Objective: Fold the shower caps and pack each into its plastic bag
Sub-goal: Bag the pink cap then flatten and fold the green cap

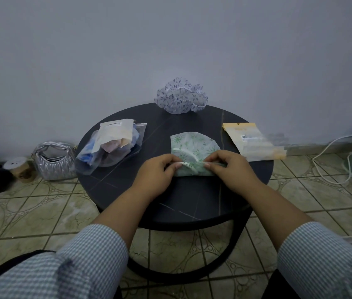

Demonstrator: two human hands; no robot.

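Both the left hand (160,169) and right hand (228,167) are pinching the green shower cap's (194,145) near edge in a tight grip, rolling it compact for the empty plastic bag (255,141) lying right of that grip.

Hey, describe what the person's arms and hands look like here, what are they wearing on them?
Both arms wear sleeves in a fine blue-and-white check, pushed up so the forearms are bare. The left sleeve and right sleeve match in pattern. The left hand and right hand are bare: no gloves, and no rings, watch or bracelets show in this view.
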